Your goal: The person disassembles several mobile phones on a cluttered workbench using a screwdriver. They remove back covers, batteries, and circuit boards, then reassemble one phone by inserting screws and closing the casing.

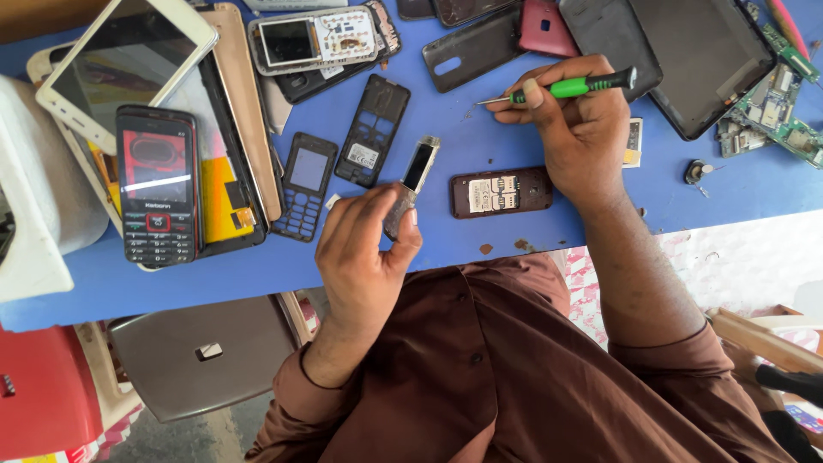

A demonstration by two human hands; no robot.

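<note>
A blue worktable [480,141] is crowded with phone parts. Nearest the person, the left hand [364,257] pinches a slim phone body [411,184] between thumb and fingers, holding it on edge just above the table; it looks silvery-grey with a dark glossy strip along its upper face. Just beside it lies a maroon phone back [501,191] with exposed card slots. Beyond, the right hand [570,129] is closed around a green-handled screwdriver [566,87], tip pointing left. Farther off lie dark back covers [467,47] and a green circuit board [776,116].

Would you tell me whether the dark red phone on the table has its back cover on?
Off: the dark red phone lies with card slots exposed.
</note>
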